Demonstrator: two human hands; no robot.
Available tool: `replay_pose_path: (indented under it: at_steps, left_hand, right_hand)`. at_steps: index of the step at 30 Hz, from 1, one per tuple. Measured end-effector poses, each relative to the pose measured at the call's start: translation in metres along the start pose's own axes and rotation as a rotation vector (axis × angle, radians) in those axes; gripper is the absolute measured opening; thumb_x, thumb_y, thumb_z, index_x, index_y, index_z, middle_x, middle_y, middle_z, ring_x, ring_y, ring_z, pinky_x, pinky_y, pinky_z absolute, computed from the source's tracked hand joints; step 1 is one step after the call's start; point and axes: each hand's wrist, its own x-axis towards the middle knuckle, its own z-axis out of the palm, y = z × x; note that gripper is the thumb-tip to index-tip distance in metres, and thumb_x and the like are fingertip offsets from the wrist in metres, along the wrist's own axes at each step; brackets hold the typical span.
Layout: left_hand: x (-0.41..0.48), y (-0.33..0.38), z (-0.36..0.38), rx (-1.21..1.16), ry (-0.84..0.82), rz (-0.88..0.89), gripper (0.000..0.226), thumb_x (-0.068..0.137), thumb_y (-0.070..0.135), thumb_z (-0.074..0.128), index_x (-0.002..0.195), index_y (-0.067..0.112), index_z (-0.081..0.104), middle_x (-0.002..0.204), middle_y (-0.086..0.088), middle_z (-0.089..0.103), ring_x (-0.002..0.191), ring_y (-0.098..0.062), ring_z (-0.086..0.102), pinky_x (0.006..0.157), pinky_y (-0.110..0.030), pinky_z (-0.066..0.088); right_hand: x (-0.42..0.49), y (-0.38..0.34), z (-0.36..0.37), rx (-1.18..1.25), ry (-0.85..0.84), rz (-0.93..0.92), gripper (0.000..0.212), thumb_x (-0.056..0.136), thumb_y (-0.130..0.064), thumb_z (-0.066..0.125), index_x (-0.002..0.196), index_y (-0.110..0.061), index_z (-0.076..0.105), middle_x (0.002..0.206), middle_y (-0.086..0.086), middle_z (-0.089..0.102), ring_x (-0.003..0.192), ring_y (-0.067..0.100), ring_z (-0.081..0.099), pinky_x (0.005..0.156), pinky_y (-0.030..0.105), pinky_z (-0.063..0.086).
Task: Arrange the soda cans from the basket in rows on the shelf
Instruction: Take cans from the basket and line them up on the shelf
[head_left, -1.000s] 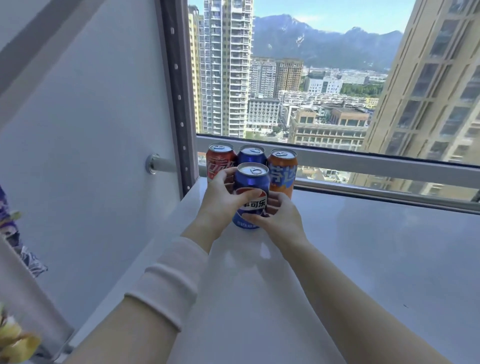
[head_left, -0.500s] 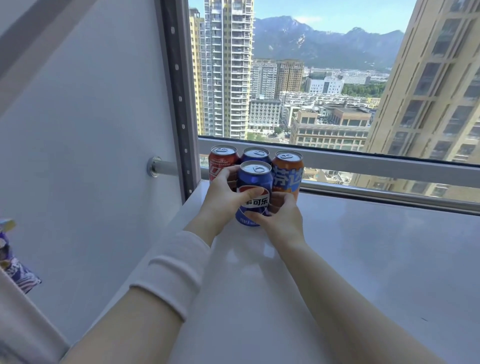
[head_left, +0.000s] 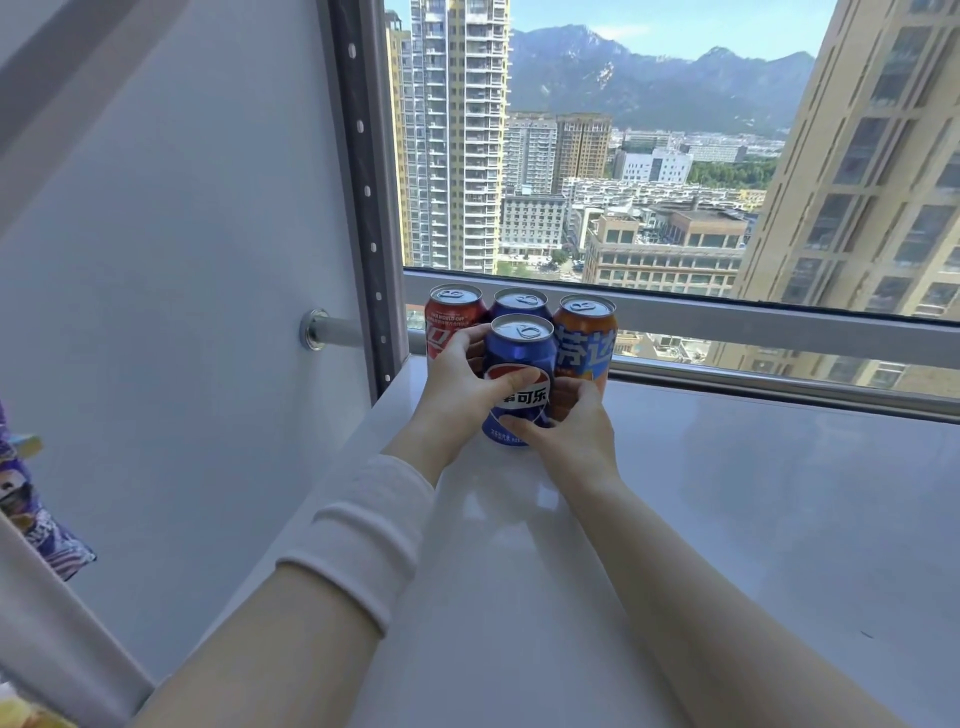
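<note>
**Booth:** Head view, the only 1 we have. What's in your hands?

**Me:** Both on 1 can! My left grip (head_left: 457, 395) wraps the front blue can (head_left: 519, 353) from its left side. The thumb lies across the label and the fingers are tucked round the back, just beside the red can (head_left: 451, 317).

**Booth:** And the other side?

**Me:** My right grip (head_left: 576, 431) clasps the same can low on its right. The thumb sits under the label and the fingers curl in front of the orange can (head_left: 586, 332).

**Booth:** Where does that can stand?

**Me:** Upright on the white shelf (head_left: 727, 493), in its far left corner. Behind it is a row of 3, all upright: red on the left, the rear blue can (head_left: 521, 302) in the middle, orange on the right. They sit close together against the window rail (head_left: 779, 327). My can is just in front of the middle blue; whether they touch, I cannot tell.

**Booth:** And around you?

**Me:** There's a pale wall panel (head_left: 182, 260) on my left, with a metal peg (head_left: 327, 330) sticking out of it. A grey slotted post (head_left: 363, 182) stands at the corner. A white sleeve (head_left: 363, 530) is on my left forearm, and the right forearm is bare. A purple printed packet (head_left: 31, 519) shows at the left edge.
</note>
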Motion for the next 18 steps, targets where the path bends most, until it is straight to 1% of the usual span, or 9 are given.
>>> replay_pose_path:
  at_steps: [3, 4, 7, 9, 10, 12, 14, 16, 18]
  left_hand:
    - [0.0, 0.0, 0.0, 0.009, -0.001, -0.009, 0.063, 0.072, 0.013, 0.077, 0.127, 0.016, 0.046, 0.114, 0.0, 0.06, 0.108, -0.015, 0.056, 0.087, -0.027, 0.051]
    - [0.0, 0.001, 0.0, 0.007, -0.003, -0.011, 0.063, 0.073, 0.012, 0.077, 0.127, 0.016, 0.045, 0.114, 0.0, 0.06, 0.107, -0.015, 0.056, 0.086, -0.026, 0.051]
    - [-0.001, 0.002, 0.0, 0.014, -0.006, -0.011, 0.061, 0.073, 0.012, 0.076, 0.126, 0.016, 0.046, 0.105, 0.007, 0.059, 0.101, -0.011, 0.057, 0.077, -0.019, 0.051]
    - [-0.002, 0.001, 0.001, 0.014, 0.004, -0.018, 0.062, 0.073, 0.013, 0.077, 0.127, 0.016, 0.045, 0.107, 0.005, 0.06, 0.104, -0.013, 0.057, 0.081, -0.021, 0.051]
    - [-0.002, 0.0, 0.001, 0.015, 0.009, -0.021, 0.064, 0.073, 0.013, 0.077, 0.128, 0.016, 0.045, 0.111, 0.003, 0.06, 0.106, -0.015, 0.057, 0.085, -0.024, 0.051]
    - [-0.003, 0.0, 0.004, 0.016, 0.013, -0.027, 0.066, 0.074, 0.014, 0.076, 0.131, 0.016, 0.043, 0.118, -0.001, 0.059, 0.111, -0.017, 0.056, 0.09, -0.029, 0.05]
    - [-0.007, 0.0, 0.006, 0.009, 0.008, -0.028, 0.071, 0.076, 0.014, 0.075, 0.137, 0.014, 0.038, 0.124, -0.004, 0.058, 0.115, -0.018, 0.055, 0.091, -0.029, 0.049]
    - [-0.014, 0.003, 0.006, 0.028, 0.022, -0.029, 0.077, 0.08, 0.016, 0.071, 0.143, 0.012, 0.028, 0.133, -0.004, 0.052, 0.121, -0.017, 0.05, 0.096, -0.029, 0.046]
    - [-0.025, 0.008, 0.004, 0.083, 0.079, -0.007, 0.073, 0.085, 0.02, 0.065, 0.145, 0.012, 0.023, 0.142, -0.005, 0.043, 0.129, -0.016, 0.043, 0.102, -0.027, 0.04]
  right_hand:
    - [-0.001, -0.001, 0.001, -0.007, 0.002, 0.003, 0.057, 0.067, -0.01, 0.082, 0.111, -0.012, 0.046, 0.105, 0.001, 0.059, 0.094, 0.012, 0.057, 0.065, 0.009, 0.045]
    - [-0.001, -0.001, 0.001, -0.009, 0.004, 0.004, 0.057, 0.067, -0.011, 0.082, 0.112, -0.011, 0.047, 0.105, 0.0, 0.058, 0.094, 0.011, 0.057, 0.064, 0.009, 0.045]
    - [-0.002, -0.002, 0.001, -0.001, 0.008, 0.007, 0.058, 0.067, -0.011, 0.082, 0.113, -0.009, 0.047, 0.107, 0.001, 0.059, 0.093, 0.011, 0.057, 0.064, 0.009, 0.045]
    - [-0.003, -0.002, 0.001, -0.002, 0.008, 0.013, 0.059, 0.068, -0.011, 0.081, 0.115, -0.009, 0.047, 0.109, 0.003, 0.06, 0.094, 0.011, 0.058, 0.066, 0.01, 0.045]
    - [-0.004, -0.002, 0.001, -0.003, 0.005, 0.015, 0.06, 0.068, -0.011, 0.081, 0.116, -0.008, 0.047, 0.111, 0.004, 0.06, 0.095, 0.012, 0.058, 0.069, 0.011, 0.046]
    - [-0.005, -0.001, 0.0, -0.008, -0.008, 0.021, 0.064, 0.068, -0.012, 0.082, 0.121, -0.008, 0.046, 0.117, 0.005, 0.06, 0.1, 0.013, 0.058, 0.079, 0.018, 0.048]
    - [-0.009, 0.0, -0.002, -0.038, -0.015, 0.029, 0.07, 0.068, -0.016, 0.082, 0.127, -0.009, 0.044, 0.124, 0.005, 0.057, 0.11, 0.015, 0.055, 0.089, 0.024, 0.046]
    - [-0.017, -0.001, -0.008, -0.11, 0.001, 0.02, 0.074, 0.07, -0.019, 0.08, 0.132, -0.009, 0.041, 0.131, 0.005, 0.053, 0.12, 0.018, 0.049, 0.097, 0.026, 0.042]
    - [-0.03, -0.006, -0.02, -0.237, 0.027, -0.029, 0.075, 0.073, -0.022, 0.078, 0.135, -0.007, 0.038, 0.135, 0.007, 0.049, 0.126, 0.02, 0.045, 0.101, 0.026, 0.037]
